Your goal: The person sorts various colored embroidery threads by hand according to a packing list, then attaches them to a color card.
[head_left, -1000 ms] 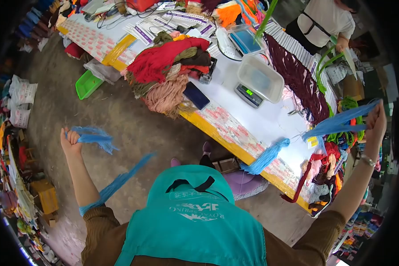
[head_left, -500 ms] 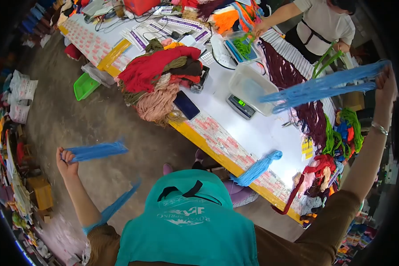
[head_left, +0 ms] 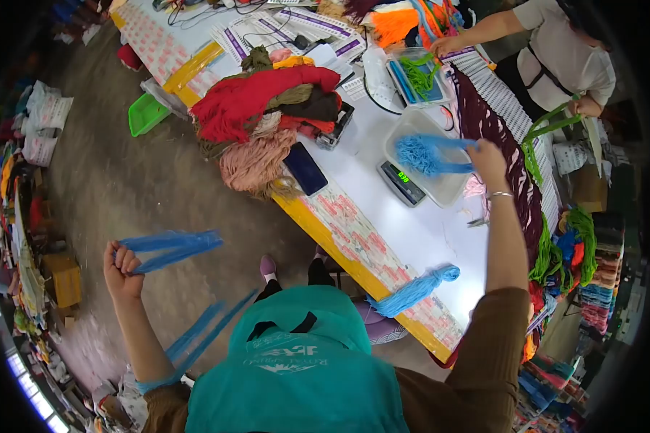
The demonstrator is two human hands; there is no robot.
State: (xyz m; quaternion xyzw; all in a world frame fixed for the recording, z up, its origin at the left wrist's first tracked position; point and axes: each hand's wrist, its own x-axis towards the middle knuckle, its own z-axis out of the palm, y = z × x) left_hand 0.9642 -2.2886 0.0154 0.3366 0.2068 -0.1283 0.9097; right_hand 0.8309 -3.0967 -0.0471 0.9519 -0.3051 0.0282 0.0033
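Note:
My right hand is closed on one end of a blue yarn bundle, whose loose end rests in a clear plastic tub. The tub sits on a small digital scale with a lit green display. Out over the floor at the left, my left hand is a fist around blue strands that stretch to the right. More blue strands hang round my left forearm. A tied light-blue skein lies across the table's near edge.
Red yarn and pink yarn are heaped on the table beside a dark phone. Dark maroon yarn runs along the far side. A co-worker across the table handles green strands. A green basket stands on the floor.
My right hand has moved left and down, bringing the blue bundle's loose end into the tub. The left hand has shifted slightly right. The co-worker's hand with green strands has moved right.

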